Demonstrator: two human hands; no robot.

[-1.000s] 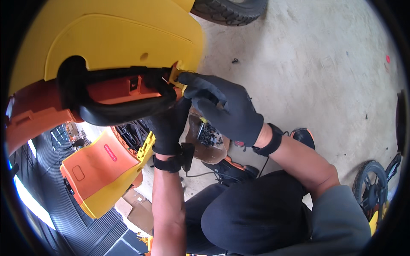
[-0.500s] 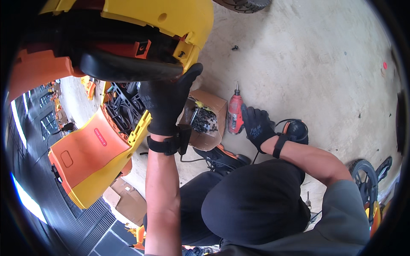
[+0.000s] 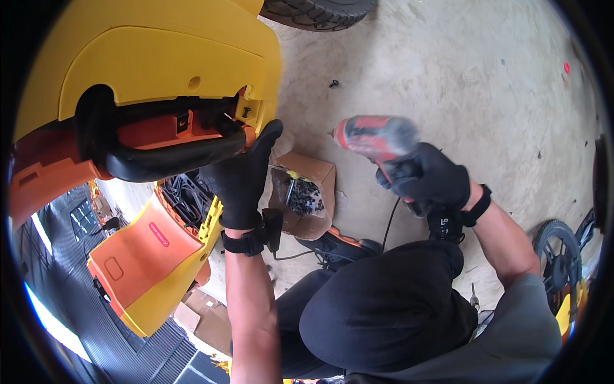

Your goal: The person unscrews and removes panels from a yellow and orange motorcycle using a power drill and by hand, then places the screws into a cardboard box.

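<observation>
My right hand [image 3: 441, 176], in a black glove, is wrapped around the grip of a red and grey power drill [image 3: 377, 136]. The drill is raised off the floor, slightly smeared by motion, its tip pointing left. My left hand [image 3: 240, 182], gloved too, holds the right end of a curved black handle [image 3: 173, 160], its thumb stretched up along the orange edge and its other fingers mostly hidden. The handle sits below a large yellow and orange shell [image 3: 166, 61]. A dark screw [image 3: 245, 112] shows in the yellow tab just above my left thumb.
An open cardboard box [image 3: 320, 217] of small dark screws stands by my shoe. A loose screw [image 3: 334, 83] lies on the concrete floor. A black tyre [image 3: 320, 14] is at the top, an orange and yellow body part [image 3: 144, 256] at left, and a spoked wheel [image 3: 558, 256] at right.
My right hand has picked the drill up off the floor and turned its tip leftward. The shell and handle now appear lower, with my left hand still at the handle's end.
</observation>
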